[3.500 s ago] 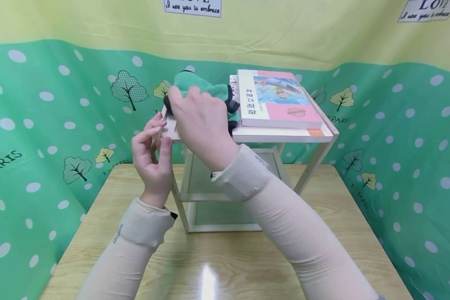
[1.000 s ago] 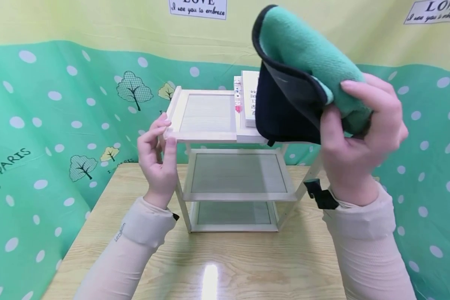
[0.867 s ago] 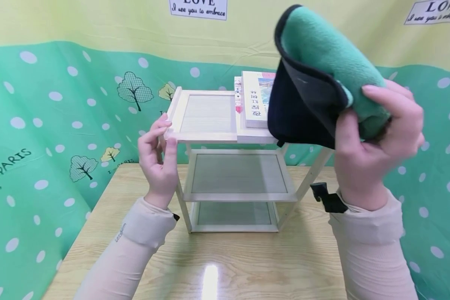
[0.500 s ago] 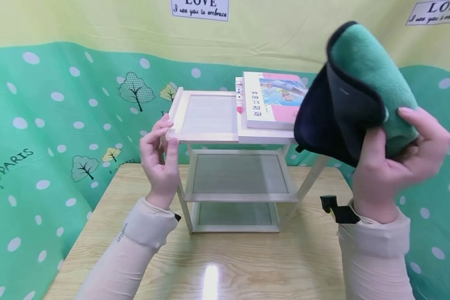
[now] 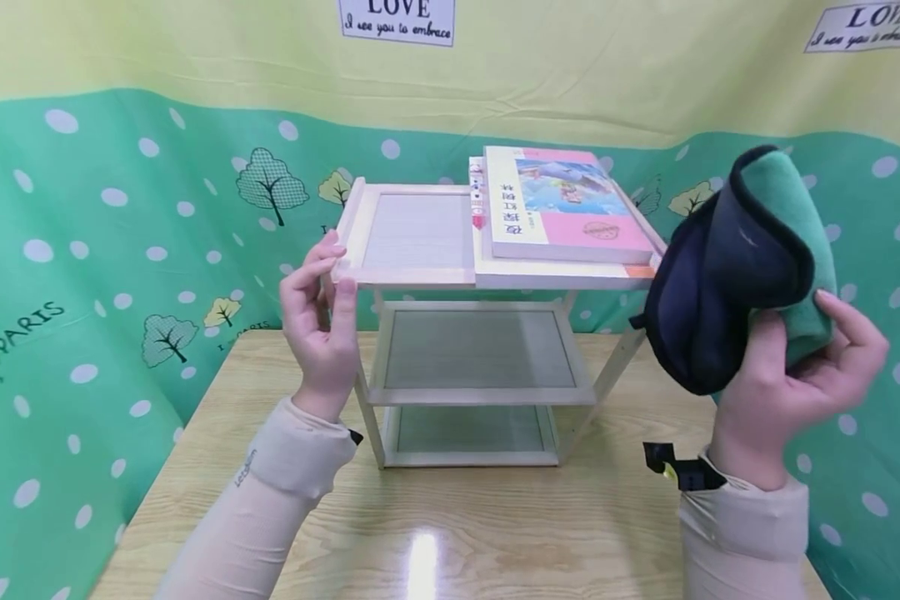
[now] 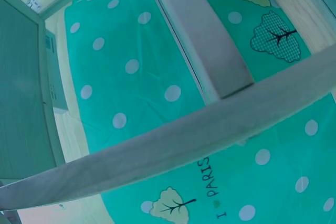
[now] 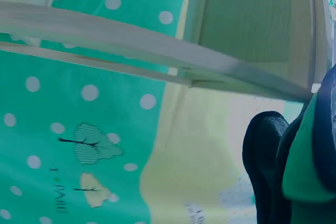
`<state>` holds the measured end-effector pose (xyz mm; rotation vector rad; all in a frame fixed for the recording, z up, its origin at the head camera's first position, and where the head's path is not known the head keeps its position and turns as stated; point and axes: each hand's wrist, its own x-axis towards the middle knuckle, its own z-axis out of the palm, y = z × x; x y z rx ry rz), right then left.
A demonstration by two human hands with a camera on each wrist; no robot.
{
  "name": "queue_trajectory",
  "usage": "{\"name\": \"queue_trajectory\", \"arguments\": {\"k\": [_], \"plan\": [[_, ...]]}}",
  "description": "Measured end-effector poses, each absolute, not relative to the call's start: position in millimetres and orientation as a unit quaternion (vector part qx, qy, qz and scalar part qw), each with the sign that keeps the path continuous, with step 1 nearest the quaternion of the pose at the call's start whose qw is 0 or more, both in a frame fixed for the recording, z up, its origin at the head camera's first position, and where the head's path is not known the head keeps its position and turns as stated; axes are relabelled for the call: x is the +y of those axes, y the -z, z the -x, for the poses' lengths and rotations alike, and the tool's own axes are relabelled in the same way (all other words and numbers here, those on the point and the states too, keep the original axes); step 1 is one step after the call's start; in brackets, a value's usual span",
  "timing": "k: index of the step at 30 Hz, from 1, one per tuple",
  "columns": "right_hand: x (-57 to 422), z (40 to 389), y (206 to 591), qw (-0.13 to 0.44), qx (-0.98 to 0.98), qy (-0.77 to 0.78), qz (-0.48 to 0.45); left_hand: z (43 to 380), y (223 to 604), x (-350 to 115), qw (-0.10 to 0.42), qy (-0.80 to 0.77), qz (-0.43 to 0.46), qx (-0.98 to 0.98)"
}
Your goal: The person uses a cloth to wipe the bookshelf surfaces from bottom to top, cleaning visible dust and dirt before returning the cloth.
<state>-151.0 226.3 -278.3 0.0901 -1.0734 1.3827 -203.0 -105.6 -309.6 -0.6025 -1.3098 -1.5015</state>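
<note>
Head camera: the left hand (image 5: 317, 329) held the left front corner of the top shelf of a pale three-tier rack (image 5: 480, 394), its thumb at the front edge and its fingers curled at the side. The right hand (image 5: 798, 375) was raised beyond the rack's right end, pinching a folded cloth (image 5: 697, 279) between thumb and fingers. The cloth was green on one face and black on the other, with a dark border, and it hung bent over, its black side toward the rack. It overlapped the right front corner of the top shelf in this view; whether the two touched could not be told.

On the right part of that shelf lay a pink-and-white book (image 5: 570, 204), flat on top of another book (image 5: 555, 271) with an orange patch near its front right corner. The rack stood on a wood-grain table (image 5: 495, 533) before a green and yellow curtain (image 5: 120, 267).

The left wrist camera showed the rack's bars and the curtain but no fingers. In the right wrist view, the cloth filled the lower right edge, near a long bar of the rack.
</note>
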Motion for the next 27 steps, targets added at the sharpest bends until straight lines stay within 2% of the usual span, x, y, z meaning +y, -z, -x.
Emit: {"name": "queue_trajectory", "arguments": {"k": [6, 14, 27], "plan": [[241, 147, 308, 0.621, -0.484, -0.616, 0.012, 203, 311, -105, 0.505, 0.617, 0.252, -0.548], [255, 149, 335, 0.56, -0.438, -0.703, -0.001, 203, 310, -108, 0.507, 0.616, 0.246, -0.55], [265, 150, 349, 0.517, -0.523, -0.671, 0.09, 203, 310, -107, 0.501, 0.626, 0.248, -0.543]]}}
